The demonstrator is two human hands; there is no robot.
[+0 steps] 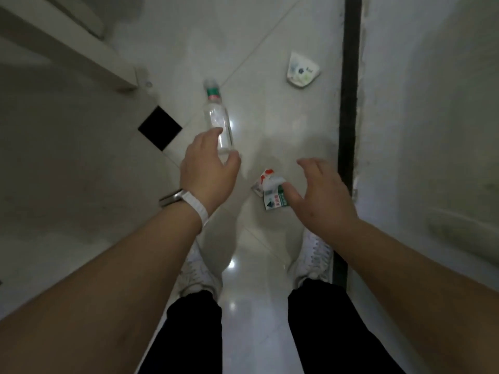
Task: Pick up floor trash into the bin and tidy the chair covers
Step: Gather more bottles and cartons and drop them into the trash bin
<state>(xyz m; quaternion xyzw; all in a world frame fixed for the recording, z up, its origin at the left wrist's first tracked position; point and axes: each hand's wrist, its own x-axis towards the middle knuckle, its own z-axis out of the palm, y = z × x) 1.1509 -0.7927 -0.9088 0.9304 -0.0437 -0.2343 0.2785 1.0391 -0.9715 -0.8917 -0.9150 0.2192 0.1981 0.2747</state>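
Observation:
A clear plastic bottle (217, 114) with a green and red neck band lies on the pale tiled floor. My left hand (209, 168), with a white wristband, hovers over its lower end with fingers spread and holds nothing. A crushed white, red and green carton (270, 190) lies on the floor just left of my right hand (324, 193), which is spread open above it, thumb near the carton. A crumpled white paper cup (302, 70) lies farther ahead by the dark strip. No bin or chair cover is in view.
A white furniture frame (81, 49) crosses the upper left. A black square tile (159, 129) is set in the floor. A dark floor strip (348, 103) runs along a white wall at the right. My white shoes (314, 261) stand below the hands.

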